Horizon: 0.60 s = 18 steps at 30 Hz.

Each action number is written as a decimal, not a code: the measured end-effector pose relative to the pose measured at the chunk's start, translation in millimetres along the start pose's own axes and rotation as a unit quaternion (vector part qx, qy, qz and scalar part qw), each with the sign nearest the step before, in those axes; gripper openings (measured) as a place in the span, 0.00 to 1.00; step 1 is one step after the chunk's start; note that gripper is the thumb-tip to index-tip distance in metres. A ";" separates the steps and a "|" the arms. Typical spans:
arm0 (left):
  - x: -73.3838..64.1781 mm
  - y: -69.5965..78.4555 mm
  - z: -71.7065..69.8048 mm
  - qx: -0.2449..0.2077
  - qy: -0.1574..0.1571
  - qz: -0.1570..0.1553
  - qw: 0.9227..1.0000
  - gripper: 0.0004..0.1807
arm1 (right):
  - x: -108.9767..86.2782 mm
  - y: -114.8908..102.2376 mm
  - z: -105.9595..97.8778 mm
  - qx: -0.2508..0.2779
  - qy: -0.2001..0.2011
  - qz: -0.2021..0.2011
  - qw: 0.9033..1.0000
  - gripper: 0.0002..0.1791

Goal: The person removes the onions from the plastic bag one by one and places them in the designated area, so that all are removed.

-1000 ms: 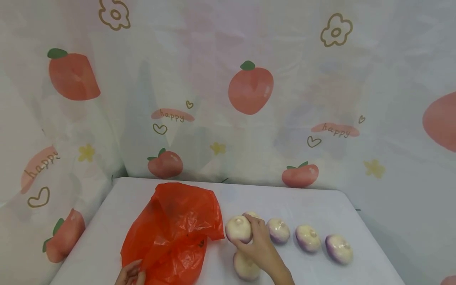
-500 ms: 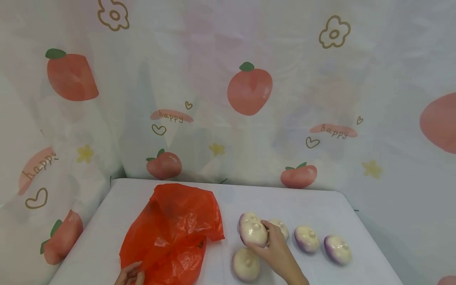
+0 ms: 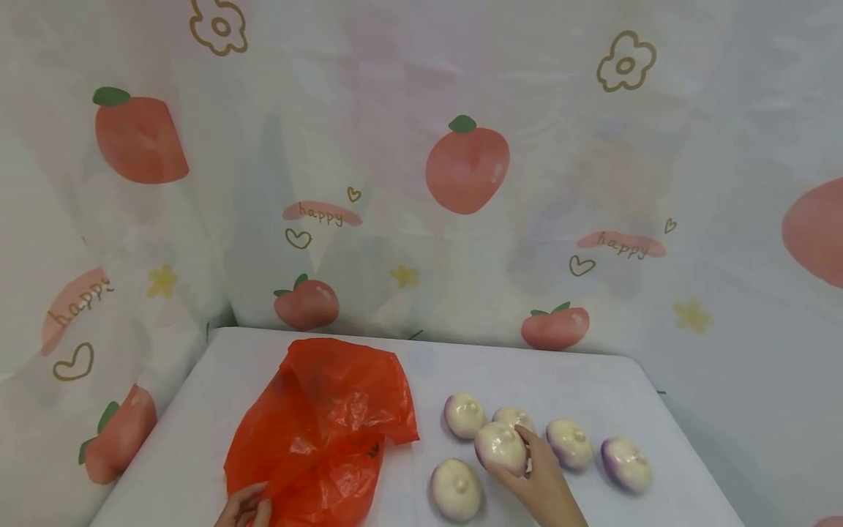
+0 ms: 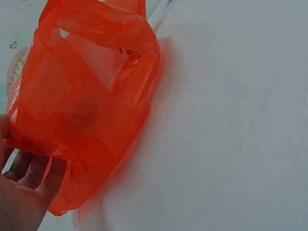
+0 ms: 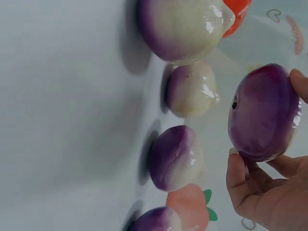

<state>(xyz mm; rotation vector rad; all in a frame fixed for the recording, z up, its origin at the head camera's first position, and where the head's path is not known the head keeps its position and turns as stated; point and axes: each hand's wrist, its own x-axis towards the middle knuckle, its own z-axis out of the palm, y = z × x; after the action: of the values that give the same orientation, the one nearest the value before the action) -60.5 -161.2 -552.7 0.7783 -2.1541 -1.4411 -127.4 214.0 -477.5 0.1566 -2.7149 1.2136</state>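
Note:
My right hand (image 3: 545, 481) grips a glossy purple-and-cream turnip (image 3: 499, 448), held raised over the table. In the right wrist view its purple side (image 5: 263, 113) faces the camera, between thumb and fingers. Behind it sits a partly hidden turnip (image 3: 514, 417), with another turnip (image 3: 464, 416) to its left. A nearer turnip (image 3: 456, 489) lies left of the hand; two more, one turnip (image 3: 569, 444) and a farther turnip (image 3: 627, 465), lie to the right. At lower left my left hand (image 3: 244, 506) pinches the edge of a crumpled red plastic bag (image 3: 329, 410); whether anything is inside cannot be seen.
A white-covered table (image 3: 540, 377) carries everything. Beyond its back and left edges hangs a pale curtain (image 3: 369, 132) printed with fruit, flowers and hearts.
My right hand has carried the turnip to the right, away from the bag, uncovering the turnips at its left. My left hand and the bag have stayed in place.

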 end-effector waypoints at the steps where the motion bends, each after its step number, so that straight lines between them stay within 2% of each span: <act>1: -0.4 1.0 0.1 0.001 0.001 0.001 1.000 0.11 | -0.9 1.9 -1.2 -0.002 0.000 0.002 1.000 0.42; 10: -2.7 4.2 1.4 0.025 0.025 0.012 0.999 0.08 | -6.4 22.6 -13.2 -0.011 0.002 0.002 1.000 0.41; 16: -1.9 3.2 0.5 0.027 0.015 -0.004 1.000 0.09 | -8.9 31.6 -10.9 0.000 -0.025 -0.012 1.000 0.38; 18: -1.7 2.0 0.5 0.025 0.014 -0.006 1.000 0.09 | -10.3 33.4 -8.4 0.010 -0.043 -0.002 0.999 0.40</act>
<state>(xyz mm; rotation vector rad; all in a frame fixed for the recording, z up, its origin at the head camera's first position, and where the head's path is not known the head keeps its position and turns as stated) -60.0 -159.1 -551.0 0.8259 -2.1760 -1.3788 -121.8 242.8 -498.4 0.2214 -2.7748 1.2630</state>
